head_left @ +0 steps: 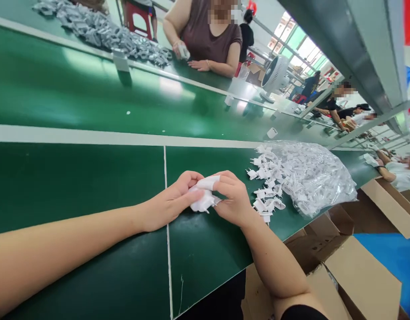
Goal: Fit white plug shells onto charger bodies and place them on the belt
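Note:
Both my hands meet over the green table (131, 262), around a white plug piece (202, 203) whose metal pins point to the right. My left hand (170, 202) has its thumb pressed on top of the piece. My right hand (233, 195) is closed at its other side, with a white wrap or cover on one finger. Just right of my right hand lie loose white plug pieces (267, 191). They spill from a clear plastic bag (318, 178) filled with similar pieces.
Beyond the white rail (91, 135) runs a green belt (74, 98) with a few pieces on it. Across it a person (211, 40) holds a pale part beside a grey heap (108, 35). Cardboard boxes (361, 271) stand below the table at right; a metal beam hangs overhead.

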The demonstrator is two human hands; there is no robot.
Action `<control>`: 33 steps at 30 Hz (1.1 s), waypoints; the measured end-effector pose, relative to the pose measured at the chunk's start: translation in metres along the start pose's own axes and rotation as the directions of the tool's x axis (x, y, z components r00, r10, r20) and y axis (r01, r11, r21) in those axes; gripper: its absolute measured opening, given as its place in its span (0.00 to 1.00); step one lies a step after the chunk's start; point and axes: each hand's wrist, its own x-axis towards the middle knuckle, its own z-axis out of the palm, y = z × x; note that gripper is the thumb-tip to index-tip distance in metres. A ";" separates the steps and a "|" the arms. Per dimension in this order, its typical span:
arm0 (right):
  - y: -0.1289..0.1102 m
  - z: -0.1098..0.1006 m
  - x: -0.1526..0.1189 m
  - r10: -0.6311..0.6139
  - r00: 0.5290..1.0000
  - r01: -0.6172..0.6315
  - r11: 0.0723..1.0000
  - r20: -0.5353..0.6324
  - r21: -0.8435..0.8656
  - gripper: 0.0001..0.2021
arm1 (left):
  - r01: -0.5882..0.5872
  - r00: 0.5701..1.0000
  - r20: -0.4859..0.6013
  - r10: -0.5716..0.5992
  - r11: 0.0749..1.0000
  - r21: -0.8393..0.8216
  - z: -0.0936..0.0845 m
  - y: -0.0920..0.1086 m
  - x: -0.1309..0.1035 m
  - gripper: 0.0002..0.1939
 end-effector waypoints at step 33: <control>0.060 -0.055 -0.001 0.815 0.578 -0.735 0.502 -0.036 -0.455 0.24 | 0.576 0.356 -0.917 0.183 0.729 0.369 -0.149 0.006 0.062 0.37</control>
